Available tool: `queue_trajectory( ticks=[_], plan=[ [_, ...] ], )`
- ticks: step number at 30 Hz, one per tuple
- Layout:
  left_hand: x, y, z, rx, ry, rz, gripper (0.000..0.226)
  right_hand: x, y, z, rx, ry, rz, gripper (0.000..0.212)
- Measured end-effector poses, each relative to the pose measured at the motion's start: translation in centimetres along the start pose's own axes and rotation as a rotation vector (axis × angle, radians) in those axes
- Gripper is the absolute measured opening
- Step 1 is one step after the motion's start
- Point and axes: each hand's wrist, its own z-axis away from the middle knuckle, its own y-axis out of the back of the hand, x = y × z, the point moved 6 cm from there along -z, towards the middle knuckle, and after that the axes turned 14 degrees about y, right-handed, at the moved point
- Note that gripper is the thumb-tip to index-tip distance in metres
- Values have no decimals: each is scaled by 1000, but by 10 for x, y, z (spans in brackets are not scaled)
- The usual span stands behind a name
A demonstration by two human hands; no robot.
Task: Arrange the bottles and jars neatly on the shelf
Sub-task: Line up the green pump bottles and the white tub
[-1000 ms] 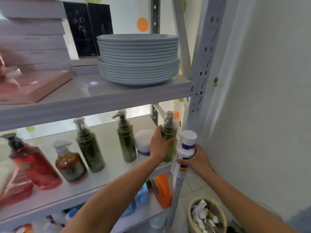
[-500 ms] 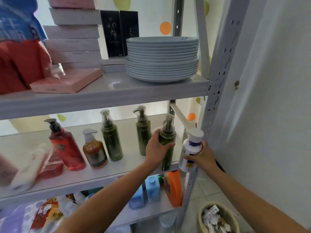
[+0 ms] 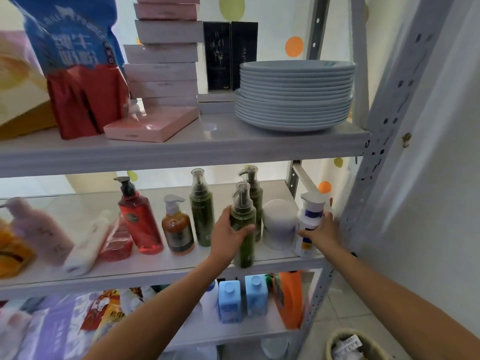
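On the middle shelf (image 3: 161, 266) my left hand (image 3: 228, 235) grips a dark green pump bottle (image 3: 244, 229) near the front edge. My right hand (image 3: 322, 229) holds a white bottle with a blue band (image 3: 310, 219) at the shelf's right end, beside the upright post. A white jar (image 3: 279, 223) stands between the two held bottles. Two more green pump bottles (image 3: 201, 211) (image 3: 253, 183) stand behind, the second partly hidden. Further left are an amber pump bottle (image 3: 178, 227), a red pump bottle (image 3: 139, 219), a pink bottle (image 3: 44, 229) and a leaning white tube (image 3: 89, 242).
The upper shelf carries a stack of grey plates (image 3: 296, 94), pink and white boxes (image 3: 166, 61) and a blue and red bag (image 3: 80, 66). Below are blue bottles (image 3: 242, 300), an orange container (image 3: 289, 300) and packets. A wall is close on the right; a basket (image 3: 353, 344) sits on the floor.
The view has swung left and up. My left hand has carried the green bottle leftward along the shelf front. My right hand has brought the white bottle onto the shelf's right end.
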Motion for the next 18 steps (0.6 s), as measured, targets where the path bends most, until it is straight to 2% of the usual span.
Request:
queue_trajectory(
  ticks=[10,14,18],
  plan=[
    [-11,16,-18,46,47,-22,44,11,-12,-32,38,-28,-88,80],
    [-11,12,-23,49,53,-37,49,10,-17,-18,191,-38,-154,93],
    [-15,14,-29,52,80,-4,52,4,-24,7,313,59,-186,102]
  ],
)
